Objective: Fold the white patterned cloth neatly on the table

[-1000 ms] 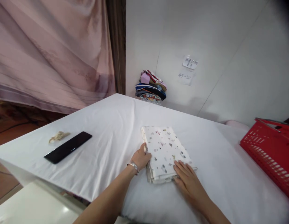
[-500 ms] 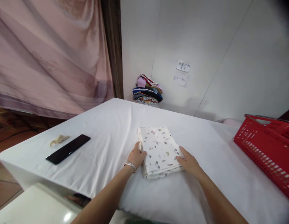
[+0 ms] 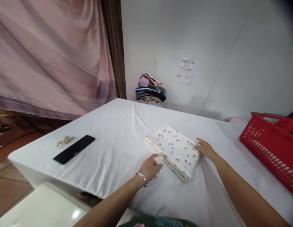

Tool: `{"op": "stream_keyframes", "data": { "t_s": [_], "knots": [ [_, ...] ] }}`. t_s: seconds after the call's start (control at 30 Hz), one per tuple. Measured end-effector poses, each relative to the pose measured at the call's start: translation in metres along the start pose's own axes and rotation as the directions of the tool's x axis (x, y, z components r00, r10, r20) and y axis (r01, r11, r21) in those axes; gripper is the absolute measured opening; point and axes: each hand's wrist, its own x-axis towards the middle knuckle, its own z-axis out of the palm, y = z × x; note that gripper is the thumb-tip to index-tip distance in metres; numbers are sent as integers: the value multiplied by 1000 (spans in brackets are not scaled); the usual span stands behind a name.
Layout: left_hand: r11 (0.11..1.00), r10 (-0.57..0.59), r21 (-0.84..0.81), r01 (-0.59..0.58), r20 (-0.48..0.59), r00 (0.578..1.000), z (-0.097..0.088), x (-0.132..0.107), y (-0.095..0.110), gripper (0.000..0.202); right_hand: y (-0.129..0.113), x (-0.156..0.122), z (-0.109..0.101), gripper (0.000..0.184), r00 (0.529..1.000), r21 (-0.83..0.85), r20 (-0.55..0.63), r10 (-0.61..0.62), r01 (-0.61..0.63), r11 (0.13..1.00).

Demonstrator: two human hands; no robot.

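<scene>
A folded white cloth [image 3: 173, 146] printed with small plants and shapes lies turned at an angle on the white-covered table [image 3: 108, 126]. Its layers show along the near left edge. My right hand [image 3: 206, 149] grips the cloth's right corner, thumb on top and the other fingers partly hidden. Close to the near left edge is my left hand [image 3: 151, 168], wearing a silver bracelet [image 3: 143, 178]. Its thumb and index finger are apart, with the index fingertip at the cloth's edge and nothing in the hand.
A black phone-like slab [image 3: 74, 149] and a small beige bundle [image 3: 65, 140] lie on the left of the table. At the right stands a red plastic basket [image 3: 271, 142]. Folded fabrics [image 3: 151, 90] are stacked behind the far edge, below paper notes [image 3: 184, 77] on the wall.
The cloth has turned on the table and shifted a little to the right. My left hand has loosened from its left side, while my right hand has moved right with the corner.
</scene>
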Motion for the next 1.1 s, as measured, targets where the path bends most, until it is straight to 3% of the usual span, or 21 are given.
{"op": "stream_keyframes", "data": {
  "t_s": [0.07, 0.13, 0.2, 0.27, 0.4, 0.47, 0.53, 0.63, 0.77, 0.83, 0.9, 1.0, 1.1],
  "knots": [
    [991, 93, 113, -75, -164, 982, -17, 7, 3, 37, 12, -2, 7, 65, 999, -61, -29, 14, -15, 998],
    [957, 222, 253, -144, -316, 922, -36, 21, 7, 32, 17, -12, 14, 65, 993, -120, -115, -19, 5, 993],
    [913, 313, 367, -176, -358, 879, -50, 41, 11, 32, 11, -27, 19, 63, 973, -218, -203, -109, 63, 974],
    [890, 307, 432, -146, -330, 893, -57, 64, 15, 35, -5, -46, 24, 58, 947, -317, -213, -240, 165, 934],
    [893, 158, 449, -16, -279, 947, -58, 106, 18, 46, -46, -86, 42, 55, 920, -375, -28, -392, 354, 857],
    [899, 91, 438, 29, -250, 964, -59, 121, 19, 51, -57, -100, 53, 54, 914, -362, 145, -380, 406, 839],
    [901, 30, 428, 64, -209, 978, -63, 130, 21, 55, -61, -108, 60, 52, 905, -346, 244, -348, 416, 841],
    [906, -12, 418, 74, -148, 989, -70, 124, 22, 58, -58, -113, 58, 50, 902, -310, 279, -329, 409, 858],
    [940, -27, 339, 51, -75, 997, -75, 79, 7, 65, -44, -120, 45, 49, 899, -198, 256, -354, 407, 892],
    [957, -67, 282, 73, -31, 997, -76, 51, -8, 72, -32, -125, 42, 53, 942, -118, 168, -292, 313, 942],
    [971, -125, 204, 126, -22, 992, -78, 31, -20, 73, -20, -128, 43, 60, 986, -17, 62, -156, 157, 987],
    [976, -171, 135, 168, 5, 985, -82, 25, -27, 67, -12, -125, 47, 67, 1000, 154, 23, 9, -13, 988],
    [973, -193, 118, 199, -65, 979, -86, 38, -22, 67, -16, -117, 46, 70, 997, 269, 49, 58, -69, 961]
  ]
}}
